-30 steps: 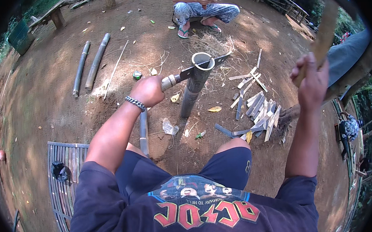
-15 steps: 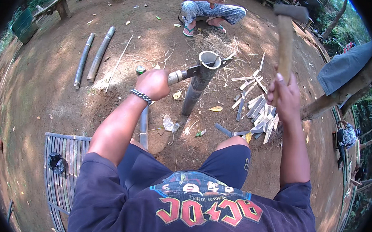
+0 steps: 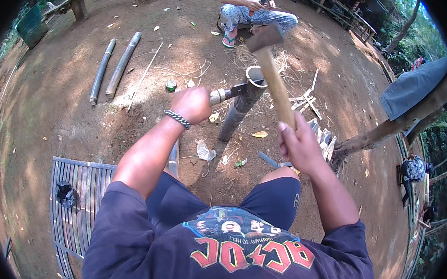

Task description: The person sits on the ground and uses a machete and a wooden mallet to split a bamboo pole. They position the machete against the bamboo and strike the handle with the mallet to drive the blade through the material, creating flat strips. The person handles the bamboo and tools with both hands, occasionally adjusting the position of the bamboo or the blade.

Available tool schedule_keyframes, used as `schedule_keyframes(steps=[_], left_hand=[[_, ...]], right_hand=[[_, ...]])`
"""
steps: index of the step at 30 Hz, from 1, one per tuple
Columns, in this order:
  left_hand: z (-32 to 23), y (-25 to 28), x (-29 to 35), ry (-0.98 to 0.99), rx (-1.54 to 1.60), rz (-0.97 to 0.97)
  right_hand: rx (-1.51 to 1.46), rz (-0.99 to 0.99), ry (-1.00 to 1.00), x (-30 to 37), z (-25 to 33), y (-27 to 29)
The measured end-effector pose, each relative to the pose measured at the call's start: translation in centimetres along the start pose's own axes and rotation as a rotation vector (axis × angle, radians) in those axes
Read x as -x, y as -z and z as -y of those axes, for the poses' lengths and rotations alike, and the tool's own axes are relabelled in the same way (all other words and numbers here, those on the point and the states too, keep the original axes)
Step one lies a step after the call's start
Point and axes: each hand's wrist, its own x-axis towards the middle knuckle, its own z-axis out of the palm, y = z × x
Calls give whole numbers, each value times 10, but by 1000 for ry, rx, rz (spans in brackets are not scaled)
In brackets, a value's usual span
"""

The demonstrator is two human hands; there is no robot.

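Note:
My left hand [image 3: 192,104], with a chain bracelet at its wrist, is closed round the wooden handle of a large knife [image 3: 218,96]. The dark blade lies across the upper end of a thick bamboo tube [image 3: 236,112] that stands slightly tilted on the ground in front of me. My right hand [image 3: 301,143] grips the lower part of the pale wooden handle of a hammer [image 3: 275,79]. The dark hammer head is raised beyond the tube's open rim, and its handle hides the blade's far end. Metal and rim do not visibly touch.
Split bamboo pieces [image 3: 327,141] lie heaped right of the tube. Two bamboo poles [image 3: 123,66] rest on the dirt at far left. A slatted bamboo bench [image 3: 83,175] is near left. A person [image 3: 251,13] squats ahead holding a blade. Grey cloth [image 3: 412,91] hangs over a log at right.
My right hand and the hammer have swung left from the upper right toward the tube. The left hand and knife have shifted only slightly. The squatting person's blade now shows more clearly.

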Motion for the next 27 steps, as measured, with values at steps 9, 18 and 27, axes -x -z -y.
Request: schedule_keyframes(steps=[9, 18, 27], left_hand=[[1, 4, -6, 9, 16, 13], [14, -7, 0, 28, -46, 10], [5, -22, -6, -12, -35, 31]], right_hand=[[192, -402, 468, -7, -48, -13], [-203, -400, 608, 11, 50, 17], [355, 30, 46, -20, -58, -32]])
